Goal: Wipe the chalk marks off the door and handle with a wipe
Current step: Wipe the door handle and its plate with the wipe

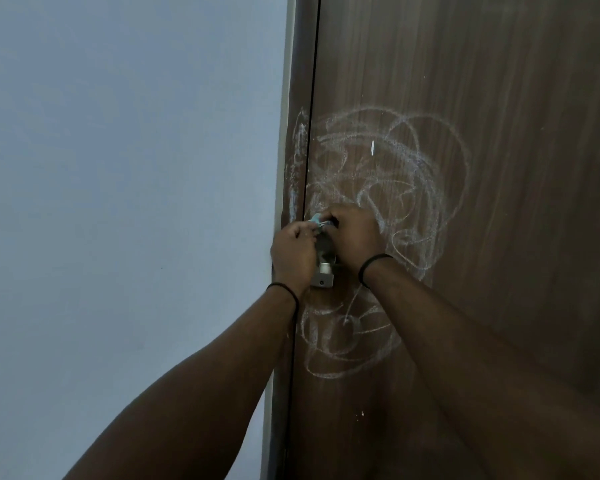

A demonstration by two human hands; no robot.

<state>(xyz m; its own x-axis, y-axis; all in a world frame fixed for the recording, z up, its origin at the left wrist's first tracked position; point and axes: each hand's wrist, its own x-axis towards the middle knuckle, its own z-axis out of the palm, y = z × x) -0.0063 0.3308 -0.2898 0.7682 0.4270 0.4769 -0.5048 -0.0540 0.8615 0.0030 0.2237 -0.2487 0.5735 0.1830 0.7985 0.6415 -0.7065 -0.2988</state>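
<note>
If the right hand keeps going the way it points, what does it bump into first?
Probably the wipe, which the right hand already meets at its fingertips, with the left hand just beyond. Depth is hard to judge.

Two bare forearms come up from the bottom edge, with no sleeves showing anywhere along their visible length. Each wrist wears a thin black band, like a cord or an elastic tie, sitting just below the hand: one on the left wrist (pixel 284 292) and one on the right wrist (pixel 374 264). The left hand (pixel 293 249) and right hand (pixel 355 230) are ungloved, and no rings or watch can be made out.
</note>
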